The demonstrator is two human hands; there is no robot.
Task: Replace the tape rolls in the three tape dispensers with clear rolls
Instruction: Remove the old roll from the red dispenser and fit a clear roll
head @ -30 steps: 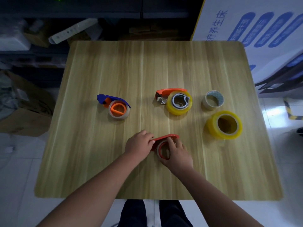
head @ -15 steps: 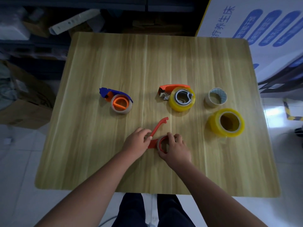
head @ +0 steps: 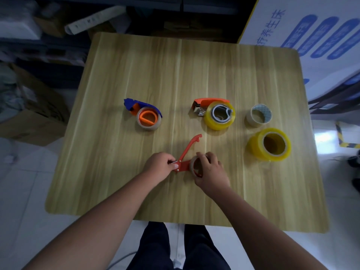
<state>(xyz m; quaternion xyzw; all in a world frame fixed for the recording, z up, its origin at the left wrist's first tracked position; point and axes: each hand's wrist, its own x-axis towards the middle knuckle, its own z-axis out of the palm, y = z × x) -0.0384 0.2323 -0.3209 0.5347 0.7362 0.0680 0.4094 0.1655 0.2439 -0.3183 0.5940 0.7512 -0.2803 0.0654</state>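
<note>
At the table's (head: 175, 65) front middle, our left hand (head: 159, 166) pinches the red dispenser (head: 184, 166) at its hinge; our right hand (head: 211, 172) curls round its roll (head: 192, 162), just right of the hinge; the open arm (head: 190, 146) points away from us, so we judge the right hand best placed to pull the roll free.

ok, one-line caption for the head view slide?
Left hand holds the opened red dispenser on the table while the right hand grips its roll.
</note>
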